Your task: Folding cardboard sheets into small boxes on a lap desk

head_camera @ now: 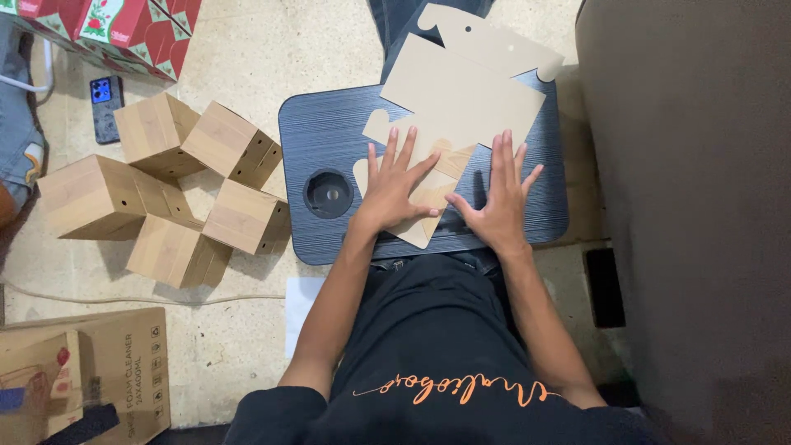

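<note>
Dark tray (329, 124), hands flat on cardboard (461, 91)

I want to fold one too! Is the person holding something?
Nothing is gripped. The left hand presses flat on the cardboard sheet's near flaps; the right hand lies flat at its edge.

Both hands lay flat — the left hand (395, 185) and right hand (498, 198) pressed a flat cardboard box blank (461, 99) onto a small black lap table (329, 124); folded boxes (173, 194) sat nearby on the floor.

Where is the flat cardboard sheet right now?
In the head view, the flat tan die-cut cardboard sheet lies on the small dark lap table, under both hands: left hand, right hand.
</note>
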